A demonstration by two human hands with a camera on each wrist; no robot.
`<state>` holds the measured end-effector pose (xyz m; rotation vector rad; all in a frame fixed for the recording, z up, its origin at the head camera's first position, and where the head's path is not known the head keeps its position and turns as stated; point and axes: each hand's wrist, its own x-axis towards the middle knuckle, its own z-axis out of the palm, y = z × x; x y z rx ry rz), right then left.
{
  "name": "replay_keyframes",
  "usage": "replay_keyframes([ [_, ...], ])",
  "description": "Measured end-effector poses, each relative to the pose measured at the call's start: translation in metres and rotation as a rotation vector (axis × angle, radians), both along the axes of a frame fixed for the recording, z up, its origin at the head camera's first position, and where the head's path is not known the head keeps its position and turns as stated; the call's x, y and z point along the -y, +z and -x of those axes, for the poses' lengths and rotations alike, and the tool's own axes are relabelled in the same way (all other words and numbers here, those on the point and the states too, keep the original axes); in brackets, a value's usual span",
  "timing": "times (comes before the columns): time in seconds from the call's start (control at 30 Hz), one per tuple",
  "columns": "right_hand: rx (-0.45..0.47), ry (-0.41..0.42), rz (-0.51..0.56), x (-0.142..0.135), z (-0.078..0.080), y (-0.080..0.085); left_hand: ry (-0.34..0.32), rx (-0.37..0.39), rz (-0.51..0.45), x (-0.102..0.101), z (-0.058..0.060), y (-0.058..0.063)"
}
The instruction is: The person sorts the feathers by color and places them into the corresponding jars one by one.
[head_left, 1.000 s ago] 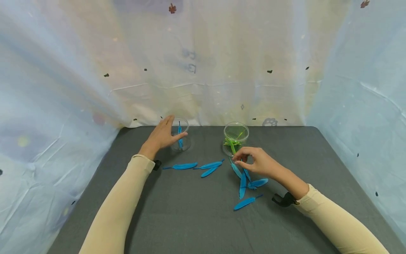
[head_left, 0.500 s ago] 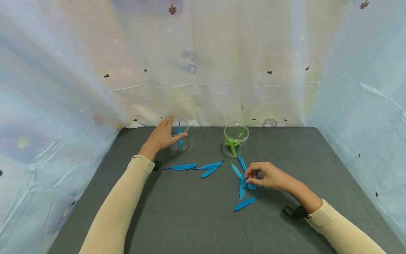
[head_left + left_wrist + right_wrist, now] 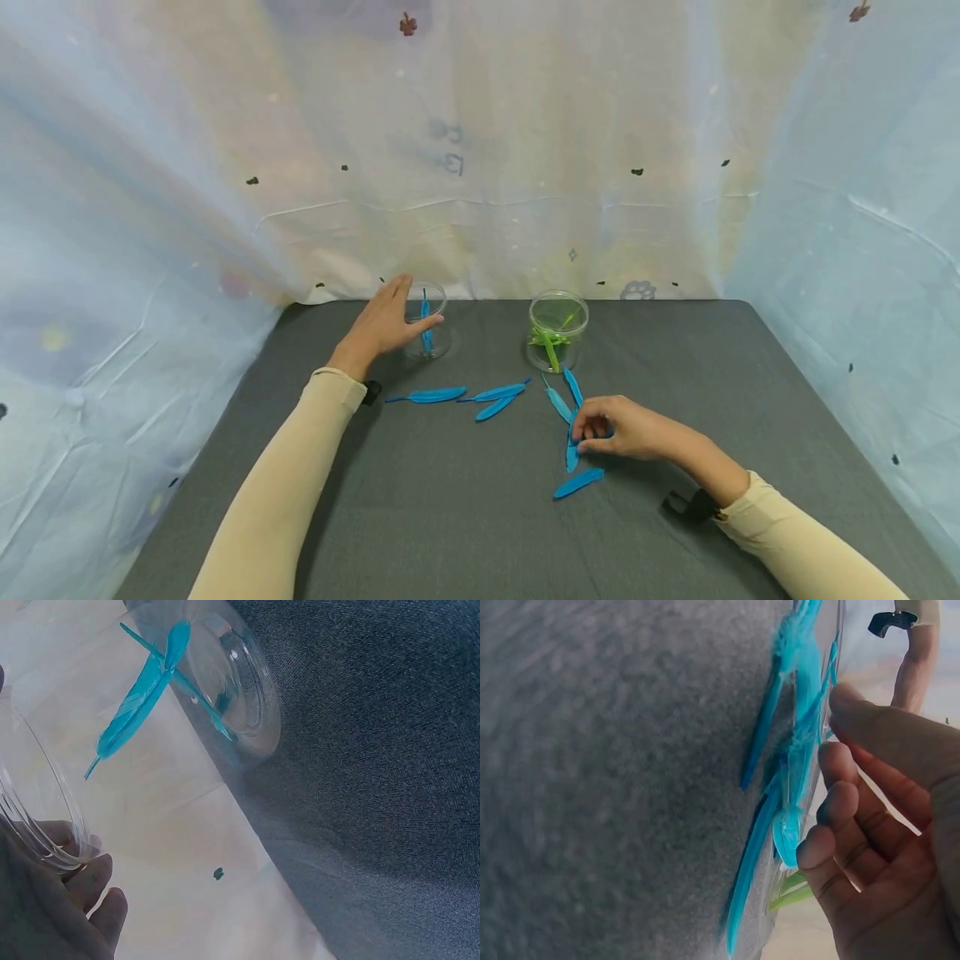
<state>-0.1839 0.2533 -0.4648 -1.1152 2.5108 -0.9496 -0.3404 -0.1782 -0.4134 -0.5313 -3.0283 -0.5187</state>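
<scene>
- Worktop (image 3: 465,525): bears loose blue feathers (image 3: 437,394).
- Left hand (image 3: 381,323): grip clamped round the clear jar (image 3: 441,337), feathers inside.
- Right hand (image 3: 626,427): curled at the feathers; pinch or gap, cannot tell. Seemingly picking one up; next calls for a light shaft pinch.

Clear round jar (image 3: 441,340), upright near desk's (image 3: 450,517) back edge; slim blue feathers (image 3: 133,714) inside, crossing each other. More blue feathers lie loose on desk: single feather (image 3: 438,395) sideways before jar; overlapping pair (image 3: 497,395), V-shaped, farther right; then loose cluster (image 3: 557,403), 1 paler, partly hidden; nearest feather (image 3: 577,484) slanted just below cluster.
</scene>
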Motion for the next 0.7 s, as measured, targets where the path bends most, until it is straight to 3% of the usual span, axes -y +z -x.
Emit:
replay_keyframes([
  [0.7,-0.011,-0.003,-0.095,0.0051,0.0038,-0.0062,0.001,-0.007,0.004,0.0003,-0.0002,-0.0007],
])
